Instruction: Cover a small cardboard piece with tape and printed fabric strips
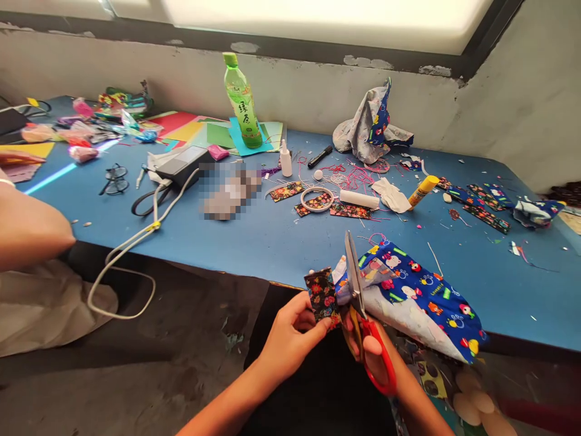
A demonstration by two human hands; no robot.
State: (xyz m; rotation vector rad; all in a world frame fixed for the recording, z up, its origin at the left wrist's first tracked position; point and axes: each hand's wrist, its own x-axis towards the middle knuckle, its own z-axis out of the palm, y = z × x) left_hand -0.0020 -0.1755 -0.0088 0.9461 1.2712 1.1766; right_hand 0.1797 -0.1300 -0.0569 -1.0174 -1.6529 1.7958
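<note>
At table edge (227,263), right grip (374,356) round scissors (358,287), long axis pointing away; left grip (294,339) pinching floral patch (322,295).

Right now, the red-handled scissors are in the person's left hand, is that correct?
Not quite: the head view shows the red-handled scissors in the person's right hand. The left hand holds a black floral fabric piece.
</note>
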